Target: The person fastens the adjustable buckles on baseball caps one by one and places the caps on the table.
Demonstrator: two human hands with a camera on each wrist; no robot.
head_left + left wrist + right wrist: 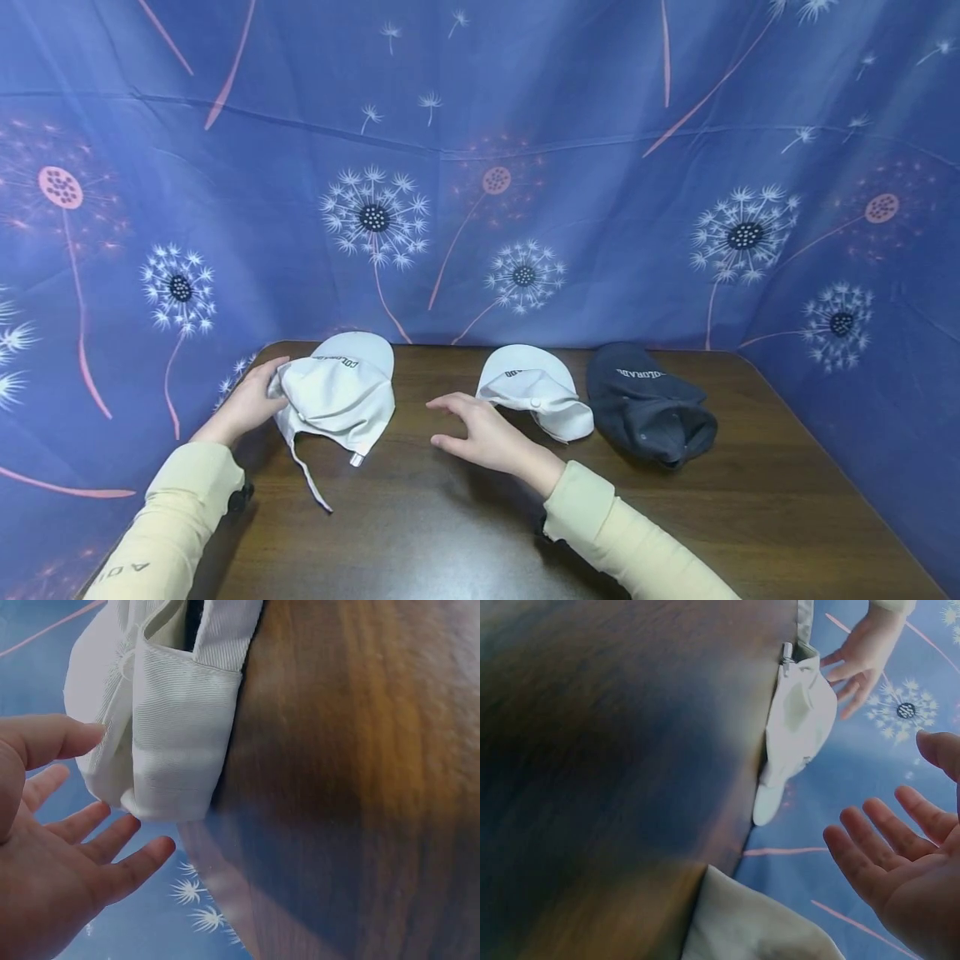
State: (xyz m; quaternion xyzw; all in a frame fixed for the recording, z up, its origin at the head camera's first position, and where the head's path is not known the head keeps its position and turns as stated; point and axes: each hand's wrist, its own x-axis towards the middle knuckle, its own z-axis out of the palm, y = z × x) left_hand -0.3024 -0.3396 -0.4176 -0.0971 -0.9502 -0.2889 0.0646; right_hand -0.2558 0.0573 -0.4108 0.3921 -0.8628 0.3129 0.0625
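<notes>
On the left of the table lies a white cap, its brim toward the back and its strap hanging loose in front. My left hand is at the left side of this cap, thumb and fingers spread about its edge. The left wrist view shows the thumb close against the white fabric, fingers extended; firm contact is hard to tell. My right hand hovers above the table with nothing in it, fingers apart, just in front of a second white cap. A dark cap lies right of that one.
The brown wooden table has rounded back corners. A blue cloth with dandelion prints hangs behind it and along both sides. The second white cap and the dark cap lie side by side, almost touching.
</notes>
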